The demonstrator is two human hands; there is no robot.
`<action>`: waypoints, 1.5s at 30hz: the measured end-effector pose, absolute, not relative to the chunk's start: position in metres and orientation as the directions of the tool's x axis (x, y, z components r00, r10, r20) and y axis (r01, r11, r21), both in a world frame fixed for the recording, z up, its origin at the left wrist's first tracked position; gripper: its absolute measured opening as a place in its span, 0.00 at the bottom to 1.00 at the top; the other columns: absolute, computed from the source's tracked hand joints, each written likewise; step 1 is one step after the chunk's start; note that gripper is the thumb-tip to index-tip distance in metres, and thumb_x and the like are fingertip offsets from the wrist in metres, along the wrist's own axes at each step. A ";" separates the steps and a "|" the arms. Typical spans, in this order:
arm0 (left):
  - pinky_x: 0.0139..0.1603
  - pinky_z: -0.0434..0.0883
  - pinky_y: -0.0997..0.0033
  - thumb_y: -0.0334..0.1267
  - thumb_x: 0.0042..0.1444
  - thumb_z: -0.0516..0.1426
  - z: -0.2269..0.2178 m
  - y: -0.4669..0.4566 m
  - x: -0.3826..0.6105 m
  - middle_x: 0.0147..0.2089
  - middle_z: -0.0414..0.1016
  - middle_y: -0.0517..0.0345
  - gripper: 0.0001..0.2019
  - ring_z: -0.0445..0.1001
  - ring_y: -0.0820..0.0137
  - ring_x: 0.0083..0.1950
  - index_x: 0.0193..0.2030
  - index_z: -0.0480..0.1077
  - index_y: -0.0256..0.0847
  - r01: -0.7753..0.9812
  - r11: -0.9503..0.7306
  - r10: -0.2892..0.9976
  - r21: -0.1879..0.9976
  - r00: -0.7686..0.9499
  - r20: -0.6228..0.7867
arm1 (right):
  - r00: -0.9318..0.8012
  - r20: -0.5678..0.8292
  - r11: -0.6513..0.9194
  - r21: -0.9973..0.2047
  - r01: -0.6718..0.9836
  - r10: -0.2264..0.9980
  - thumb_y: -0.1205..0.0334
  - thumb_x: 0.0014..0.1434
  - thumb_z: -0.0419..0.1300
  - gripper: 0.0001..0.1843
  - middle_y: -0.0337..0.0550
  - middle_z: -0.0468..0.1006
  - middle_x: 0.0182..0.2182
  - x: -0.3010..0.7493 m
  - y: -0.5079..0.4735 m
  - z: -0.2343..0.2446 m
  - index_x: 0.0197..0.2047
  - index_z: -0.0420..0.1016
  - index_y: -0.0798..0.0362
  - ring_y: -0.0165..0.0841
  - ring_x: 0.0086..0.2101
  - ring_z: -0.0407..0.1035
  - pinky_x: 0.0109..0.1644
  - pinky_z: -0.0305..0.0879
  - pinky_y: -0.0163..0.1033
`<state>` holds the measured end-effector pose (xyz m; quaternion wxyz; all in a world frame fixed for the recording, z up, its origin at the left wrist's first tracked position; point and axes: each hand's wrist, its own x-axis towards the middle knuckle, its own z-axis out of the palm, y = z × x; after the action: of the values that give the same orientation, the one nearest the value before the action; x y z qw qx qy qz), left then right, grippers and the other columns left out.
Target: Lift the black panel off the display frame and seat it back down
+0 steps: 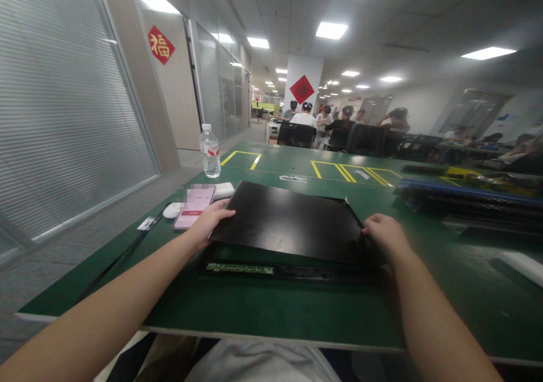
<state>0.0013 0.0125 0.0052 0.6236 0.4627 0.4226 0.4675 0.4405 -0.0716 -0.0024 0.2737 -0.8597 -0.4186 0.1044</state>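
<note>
A flat black panel [288, 219] lies tilted on the green table [263, 308], its near edge raised over a black frame with a green circuit strip [240, 268]. My left hand [208, 222] grips the panel's left edge, fingers curled over it. My right hand [384, 233] holds the panel's right near corner, fingers closed on the edge.
A pink-screened phone [194, 206], a white mouse [171, 210] and a white case [224, 190] lie left of the panel. A water bottle [210, 151] stands behind them. Stacked dark panels [466, 201] fill the right side. Several people sit at tables in the background.
</note>
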 end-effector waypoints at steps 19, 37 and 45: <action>0.30 0.74 0.68 0.26 0.42 0.64 0.009 0.008 0.002 0.36 0.84 0.54 0.32 0.81 0.61 0.31 0.59 0.72 0.39 -0.211 0.153 0.958 0.965 0.272 -0.093 | 0.629 0.039 -0.504 -0.559 0.658 0.777 0.62 0.53 0.58 0.08 0.47 0.84 0.32 0.437 -0.074 0.001 0.32 0.79 0.52 0.37 0.31 0.74 0.29 0.59 0.35; 0.31 0.76 0.64 0.23 0.44 0.63 0.006 0.011 0.001 0.36 0.85 0.53 0.43 0.82 0.59 0.30 0.70 0.61 0.41 -0.200 0.191 0.967 0.961 0.205 -0.150 | 0.624 0.028 -0.517 -0.533 0.670 0.781 0.64 0.52 0.58 0.07 0.46 0.83 0.31 0.435 -0.075 0.005 0.31 0.78 0.51 0.38 0.34 0.74 0.32 0.60 0.36; 0.29 0.76 0.66 0.22 0.43 0.62 0.005 0.012 0.001 0.34 0.84 0.53 0.44 0.81 0.61 0.28 0.70 0.60 0.39 -0.209 0.200 0.965 0.957 0.210 -0.156 | 0.619 0.013 -0.527 -0.513 0.678 0.785 0.63 0.53 0.57 0.09 0.44 0.83 0.31 0.435 -0.075 0.004 0.32 0.79 0.51 0.37 0.34 0.73 0.33 0.60 0.37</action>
<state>0.0009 0.0121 0.0050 0.6431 0.4376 0.4318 0.4565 0.4354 -0.0746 0.0043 0.2419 -0.8667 -0.4221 0.1105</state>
